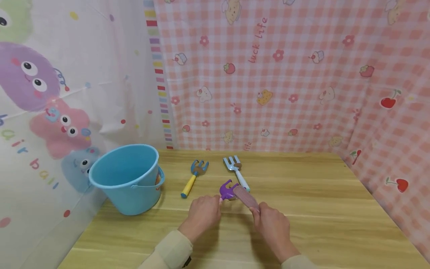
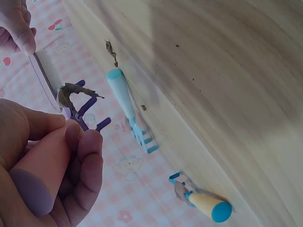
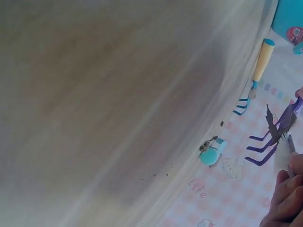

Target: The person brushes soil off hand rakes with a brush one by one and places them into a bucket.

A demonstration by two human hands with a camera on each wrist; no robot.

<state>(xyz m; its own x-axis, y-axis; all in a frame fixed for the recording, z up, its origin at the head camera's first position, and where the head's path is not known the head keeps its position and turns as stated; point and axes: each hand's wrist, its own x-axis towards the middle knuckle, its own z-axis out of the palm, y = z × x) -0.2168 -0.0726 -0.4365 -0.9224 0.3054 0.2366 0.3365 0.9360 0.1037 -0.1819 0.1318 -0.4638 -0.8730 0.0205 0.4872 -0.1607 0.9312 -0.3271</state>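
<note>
My left hand (image 1: 204, 213) grips the pink handle (image 2: 45, 165) of a small hand rake with a purple head (image 1: 227, 190). A dry, crumpled brown leaf (image 2: 71, 92) clings to that head, by the base of the tines. From the other side my right hand (image 1: 273, 226) holds a brush with a pinkish, textured back (image 1: 246, 198) and pale bristles (image 3: 282, 153). The brush's end meets the leaf and the purple head. Both tools are held above the table. The right fingers (image 3: 286, 194) are only partly visible in the right wrist view.
Beyond the hands lie a light blue hand rake (image 1: 240, 177) and a blue one with a yellow handle (image 1: 189, 185), each with brown matter on its head. A blue bucket (image 1: 134, 200) stands at left. Dry bits (image 2: 110, 49) and dark specks dot the wooden table (image 1: 319, 198).
</note>
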